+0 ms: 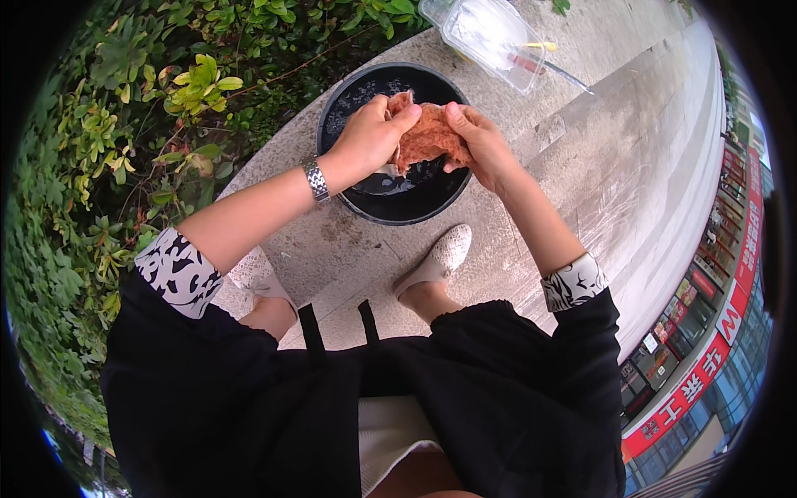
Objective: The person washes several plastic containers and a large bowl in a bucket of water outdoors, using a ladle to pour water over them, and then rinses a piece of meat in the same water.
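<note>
A wet, reddish-brown cloth [429, 137] with a rough, napped surface and a pale edge is stretched between my two hands. It hangs above a round black basin [411, 215], which holds water with some foam on its far left side. My left hand [373, 134] grips the cloth's left part, thumb on top. At the other end, my right hand [479, 140] pinches it between thumb and fingers. A small whitish piece [387, 169] shows under the cloth near my left hand; what it is I cannot tell.
Beyond the basin stands a clear plastic container [492, 37] with a yellow-ended item [540, 46] and a thin dark strip [570, 78] at its side. Leafy shrubs [205, 87] border the stone paving [348, 249] on the left. My shoes [445, 255] flank the basin's near side.
</note>
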`<state>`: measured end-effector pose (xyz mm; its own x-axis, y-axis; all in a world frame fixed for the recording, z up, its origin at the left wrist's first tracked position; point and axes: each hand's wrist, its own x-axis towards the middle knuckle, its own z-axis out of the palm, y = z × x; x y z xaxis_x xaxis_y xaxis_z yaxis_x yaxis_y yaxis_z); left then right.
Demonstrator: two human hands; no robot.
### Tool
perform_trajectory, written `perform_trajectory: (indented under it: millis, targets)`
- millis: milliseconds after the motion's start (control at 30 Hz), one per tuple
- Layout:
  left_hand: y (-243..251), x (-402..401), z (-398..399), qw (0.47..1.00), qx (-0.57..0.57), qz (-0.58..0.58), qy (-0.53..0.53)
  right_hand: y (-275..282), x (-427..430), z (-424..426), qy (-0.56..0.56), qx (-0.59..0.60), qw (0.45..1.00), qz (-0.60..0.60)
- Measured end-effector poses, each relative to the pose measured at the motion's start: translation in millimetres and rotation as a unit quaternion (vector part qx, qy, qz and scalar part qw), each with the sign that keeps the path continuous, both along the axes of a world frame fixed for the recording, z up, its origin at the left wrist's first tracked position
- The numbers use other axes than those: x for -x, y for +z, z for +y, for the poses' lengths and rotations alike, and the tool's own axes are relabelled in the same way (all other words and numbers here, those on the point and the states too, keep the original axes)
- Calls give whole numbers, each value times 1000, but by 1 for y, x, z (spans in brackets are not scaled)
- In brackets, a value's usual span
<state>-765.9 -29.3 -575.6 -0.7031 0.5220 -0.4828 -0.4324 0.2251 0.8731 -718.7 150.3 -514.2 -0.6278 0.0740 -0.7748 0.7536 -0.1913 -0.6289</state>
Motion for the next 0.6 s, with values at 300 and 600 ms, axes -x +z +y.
perform_trajectory:
  millis: [300,600]
  targets:
    - [30,3,-18,985,-33,168,-3,15,-16,15,153,-198,953,170]
    - [25,28,-54,773,-75,592,-214,28,-26,17,463,-412,655,434]
